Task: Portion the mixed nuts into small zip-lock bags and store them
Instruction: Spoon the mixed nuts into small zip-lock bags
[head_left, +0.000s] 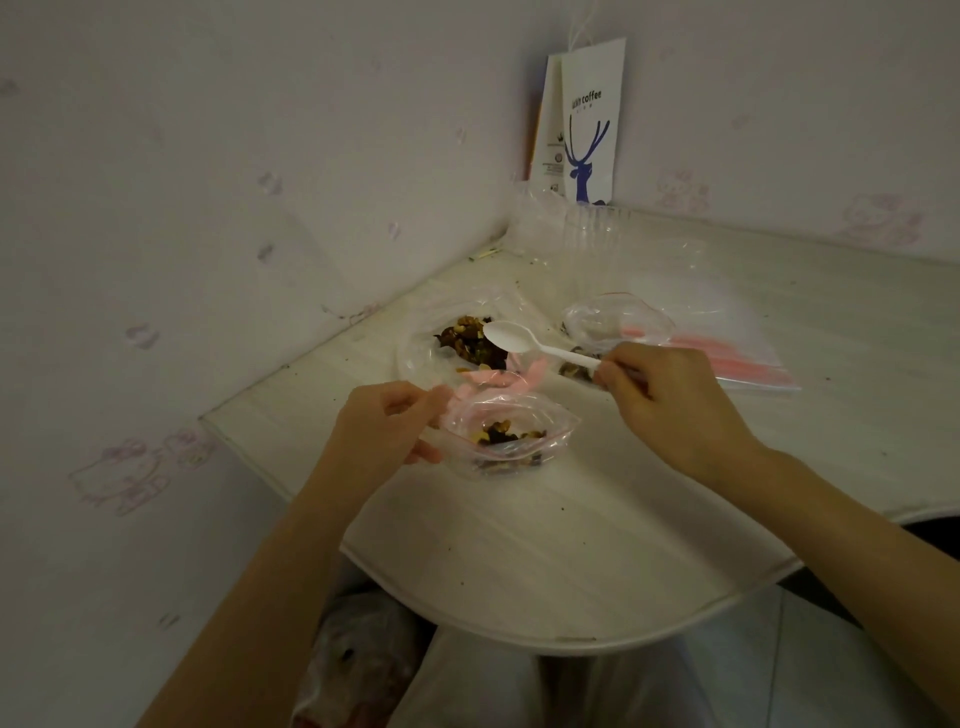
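Now my right hand pinches the white plastic spoon, its empty bowl pointing left at the mixed nuts pile; my left hand holds the small zip-lock bag open, nearer me.

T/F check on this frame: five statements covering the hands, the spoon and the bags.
1. The right hand holds a white spoon. True.
2. The spoon is loaded. False: its bowl looks empty.
3. The left hand pinches the rim of the small zip-lock bag, keeping it open. True.
4. That bag is empty. False: some nuts lie in it.
5. The paper bag lies flat at the near edge. False: it stands upright in the far corner.
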